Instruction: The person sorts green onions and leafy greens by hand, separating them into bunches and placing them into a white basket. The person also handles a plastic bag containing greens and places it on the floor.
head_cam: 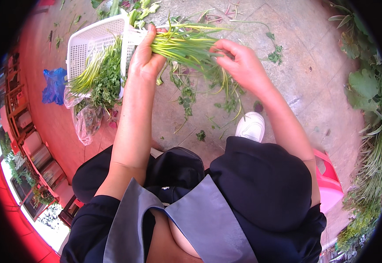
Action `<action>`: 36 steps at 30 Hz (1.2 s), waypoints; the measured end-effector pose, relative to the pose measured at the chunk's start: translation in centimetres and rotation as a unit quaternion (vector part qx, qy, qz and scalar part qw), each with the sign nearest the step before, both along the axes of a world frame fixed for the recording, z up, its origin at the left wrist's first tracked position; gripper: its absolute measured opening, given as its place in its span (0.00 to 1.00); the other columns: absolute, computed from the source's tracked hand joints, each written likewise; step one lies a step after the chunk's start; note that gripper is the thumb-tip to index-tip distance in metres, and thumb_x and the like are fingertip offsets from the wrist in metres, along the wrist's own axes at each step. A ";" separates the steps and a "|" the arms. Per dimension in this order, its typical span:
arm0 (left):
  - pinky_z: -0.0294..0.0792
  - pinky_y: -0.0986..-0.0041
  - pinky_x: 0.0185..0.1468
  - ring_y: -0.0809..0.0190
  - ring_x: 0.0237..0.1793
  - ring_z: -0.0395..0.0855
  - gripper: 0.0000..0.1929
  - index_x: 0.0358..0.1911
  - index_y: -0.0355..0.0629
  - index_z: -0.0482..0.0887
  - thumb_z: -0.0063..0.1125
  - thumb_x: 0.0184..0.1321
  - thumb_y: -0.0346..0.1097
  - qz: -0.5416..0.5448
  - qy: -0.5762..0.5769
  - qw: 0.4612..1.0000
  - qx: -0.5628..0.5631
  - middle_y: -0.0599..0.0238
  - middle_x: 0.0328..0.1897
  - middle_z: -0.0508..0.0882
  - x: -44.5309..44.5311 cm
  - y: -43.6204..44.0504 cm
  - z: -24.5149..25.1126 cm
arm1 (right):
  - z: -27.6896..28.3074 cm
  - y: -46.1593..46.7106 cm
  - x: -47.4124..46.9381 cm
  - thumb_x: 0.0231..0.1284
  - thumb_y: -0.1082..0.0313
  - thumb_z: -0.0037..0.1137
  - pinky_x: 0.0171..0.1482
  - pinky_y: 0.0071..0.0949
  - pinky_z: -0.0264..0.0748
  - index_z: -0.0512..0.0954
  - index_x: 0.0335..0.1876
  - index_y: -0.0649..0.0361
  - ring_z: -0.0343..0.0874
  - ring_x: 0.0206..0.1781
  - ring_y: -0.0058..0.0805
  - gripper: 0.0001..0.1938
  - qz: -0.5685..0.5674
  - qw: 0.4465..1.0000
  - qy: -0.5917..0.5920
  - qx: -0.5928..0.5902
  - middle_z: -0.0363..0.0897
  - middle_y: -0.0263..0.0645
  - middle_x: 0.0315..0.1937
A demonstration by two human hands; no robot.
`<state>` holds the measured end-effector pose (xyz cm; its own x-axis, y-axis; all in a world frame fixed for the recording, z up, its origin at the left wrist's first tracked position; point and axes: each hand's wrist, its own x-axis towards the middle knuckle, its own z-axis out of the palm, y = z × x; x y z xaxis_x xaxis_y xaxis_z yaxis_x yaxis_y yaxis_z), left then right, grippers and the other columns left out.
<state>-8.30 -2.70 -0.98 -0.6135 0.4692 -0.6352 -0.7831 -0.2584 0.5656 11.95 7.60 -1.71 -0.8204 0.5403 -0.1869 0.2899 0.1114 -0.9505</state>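
My left hand point(148, 56) grips a bunch of slender green chives or thin spring onions point(181, 44) near its pale stem end, with the thumb on top. The leaves fan out to the right. At their tips, my right hand point(240, 62) has its thumb and fingers pinched around some leaf ends, which are blurred. Just left of my left hand stands a white perforated plastic basket point(95, 29). In it lie a pale-stemmed bunch of similar greens point(90, 70) and a heap of leafy herbs point(107, 79).
Loose trimmings point(186, 98) litter the paved floor below the bunch. A blue plastic bag point(54, 86) and a clear plastic bag point(87, 125) lie by the basket. A pink plastic stool point(329, 187) is at my right, and piled greens point(368, 171) line the far right. My white shoe point(250, 126) is in front.
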 end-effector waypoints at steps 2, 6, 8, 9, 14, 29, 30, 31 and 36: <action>0.72 0.63 0.51 0.59 0.38 0.78 0.09 0.40 0.38 0.75 0.56 0.58 0.30 0.019 -0.026 0.999 0.008 0.60 0.37 0.79 0.0 -0.1 0.1 | -0.2 -0.1 0.1 0.53 0.69 0.49 0.30 0.26 0.68 0.75 0.40 0.60 0.72 0.24 0.26 0.10 -0.009 0.998 0.056 -0.009 0.75 0.40 0.27; 0.72 0.63 0.51 0.59 0.38 0.77 0.08 0.40 0.38 0.75 0.56 0.59 0.31 -0.010 -0.010 1.000 0.017 0.60 0.36 0.79 0.0 -0.1 -0.1 | -0.4 -0.1 0.4 0.55 0.71 0.48 0.33 0.18 0.66 0.76 0.41 0.61 0.69 0.30 0.17 0.09 0.039 0.993 0.085 0.075 0.76 0.31 0.33; 0.71 0.61 0.52 0.58 0.37 0.76 0.08 0.39 0.37 0.74 0.54 0.60 0.34 -0.018 -0.011 1.000 0.019 0.59 0.34 0.78 -0.1 -0.1 -0.2 | -0.2 0.2 0.5 0.56 0.70 0.48 0.34 0.19 0.66 0.76 0.41 0.59 0.69 0.30 0.17 0.09 0.019 0.994 0.064 0.089 0.75 0.31 0.33; 0.71 0.60 0.52 0.58 0.38 0.76 0.09 0.39 0.37 0.74 0.54 0.60 0.34 -0.004 0.007 1.000 -0.003 0.58 0.34 0.78 -0.2 -0.1 -0.2 | -0.1 0.3 0.5 0.57 0.70 0.48 0.34 0.19 0.66 0.76 0.42 0.58 0.70 0.31 0.18 0.09 0.024 0.993 0.058 0.102 0.75 0.31 0.33; 0.70 0.60 0.53 0.58 0.39 0.76 0.08 0.38 0.37 0.75 0.54 0.61 0.35 0.007 0.012 1.000 0.016 0.58 0.36 0.78 -1.0 -0.3 -0.1 | 0.2 -0.3 1.2 0.58 0.65 0.49 0.34 0.18 0.66 0.69 0.56 0.59 0.69 0.30 0.18 0.19 0.002 0.976 -0.036 -0.213 0.74 0.30 0.30; 0.72 0.63 0.50 0.59 0.36 0.76 0.07 0.37 0.38 0.74 0.53 0.61 0.34 0.018 -0.002 1.000 0.010 0.60 0.34 0.78 -1.3 -1.9 -0.6 | -4.7 -4.8 2.4 0.59 0.66 0.46 0.32 0.24 0.71 0.71 0.54 0.59 0.71 0.26 0.21 0.17 0.182 0.976 -0.081 -0.086 0.76 0.39 0.32; 0.72 0.63 0.49 0.59 0.36 0.76 0.08 0.37 0.38 0.74 0.54 0.61 0.34 0.026 0.008 1.000 0.011 0.60 0.34 0.78 -1.4 -1.9 -0.5 | -4.6 -4.9 2.8 0.58 0.65 0.48 0.33 0.24 0.71 0.72 0.54 0.58 0.72 0.28 0.22 0.17 0.190 0.978 -0.086 0.026 0.77 0.39 0.33; 0.72 0.64 0.49 0.59 0.36 0.76 0.08 0.37 0.38 0.74 0.54 0.61 0.34 0.014 0.012 1.000 0.004 0.60 0.33 0.78 -1.4 -1.9 -0.4 | -4.3 -5.3 3.1 0.58 0.65 0.49 0.34 0.25 0.72 0.72 0.53 0.57 0.74 0.29 0.22 0.17 0.165 0.969 -0.097 0.155 0.78 0.40 0.34; 0.72 0.64 0.48 0.59 0.36 0.76 0.08 0.38 0.39 0.74 0.56 0.59 0.33 -0.011 0.021 1.000 0.011 0.59 0.33 0.77 -0.6 -1.6 -0.5 | -1.5 -2.6 2.7 0.54 0.64 0.57 0.35 0.19 0.70 0.76 0.47 0.59 0.75 0.33 0.20 0.15 0.008 0.997 -0.068 -0.040 0.79 0.37 0.34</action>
